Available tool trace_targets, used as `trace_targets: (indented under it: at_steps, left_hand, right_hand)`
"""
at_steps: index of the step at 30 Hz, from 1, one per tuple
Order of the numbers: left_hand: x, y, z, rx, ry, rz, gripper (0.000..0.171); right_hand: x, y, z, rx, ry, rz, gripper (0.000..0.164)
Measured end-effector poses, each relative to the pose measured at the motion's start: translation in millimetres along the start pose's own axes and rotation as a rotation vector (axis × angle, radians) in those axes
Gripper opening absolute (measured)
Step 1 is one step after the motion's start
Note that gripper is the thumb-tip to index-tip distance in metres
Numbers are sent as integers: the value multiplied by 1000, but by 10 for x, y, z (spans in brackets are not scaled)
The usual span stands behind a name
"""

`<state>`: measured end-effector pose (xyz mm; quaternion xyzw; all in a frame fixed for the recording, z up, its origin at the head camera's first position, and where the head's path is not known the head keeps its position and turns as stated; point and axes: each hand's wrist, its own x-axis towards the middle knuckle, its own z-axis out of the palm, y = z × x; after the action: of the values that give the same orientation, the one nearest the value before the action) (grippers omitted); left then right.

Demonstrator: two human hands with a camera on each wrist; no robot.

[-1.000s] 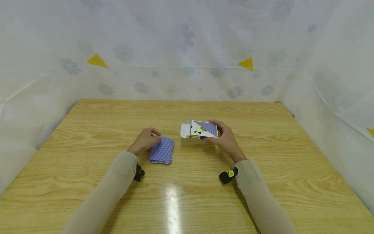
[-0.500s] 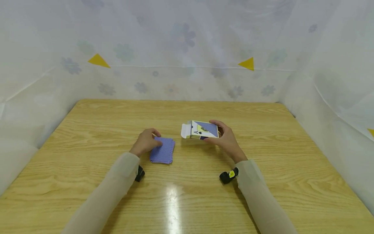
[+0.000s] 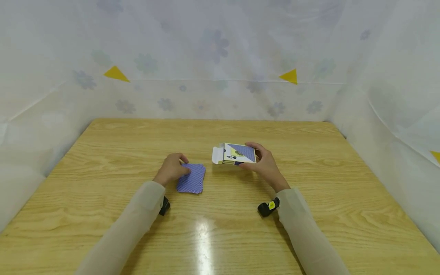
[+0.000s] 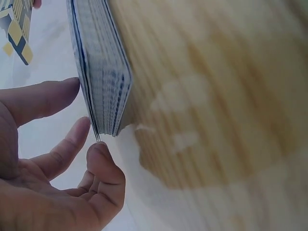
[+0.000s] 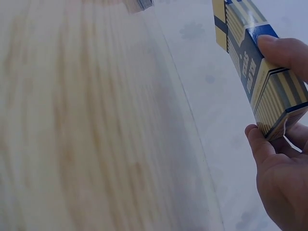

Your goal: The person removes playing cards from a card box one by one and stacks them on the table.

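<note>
A deck of playing cards [image 3: 193,183] with blue patterned backs lies on the table, its edges slightly uneven. My left hand [image 3: 170,168] is at its far left corner, thumb over the top card. In the left wrist view, the thumb and fingertips pinch the end of a few top cards [image 4: 97,134], which stick out slightly past the stack [image 4: 106,82]. My right hand [image 3: 265,164] grips the card box [image 3: 240,153] between thumb and fingers, holding it tilted above the table. The box's white end flap [image 3: 217,155] hangs open toward the left.
The wood-grain table [image 3: 220,236] has its far edge against a white flowered curtain [image 3: 206,95], which also encloses both sides. Yellow triangles [image 3: 117,73] mark the curtain. A black wrist camera [image 3: 268,208] is strapped at each sleeve.
My left thumb has slid slightly nearer over the top of the deck, and its spread edges look a little different. My right hand and the card box hold still.
</note>
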<state>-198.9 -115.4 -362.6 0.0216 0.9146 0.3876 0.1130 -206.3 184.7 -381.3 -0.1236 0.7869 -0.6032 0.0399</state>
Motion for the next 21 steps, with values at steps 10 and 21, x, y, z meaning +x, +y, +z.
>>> trace_targets:
  at_steps: [10, 21]
  left_hand:
    - [12, 53, -31, -7, -3, 22, 33]
    - [-20, 376, -6, -22, 29, 93, 28]
  right_hand:
    - [2, 4, 16, -7, -8, -6, 72]
    - [-3, -17, 51, -5, -21, -7, 73]
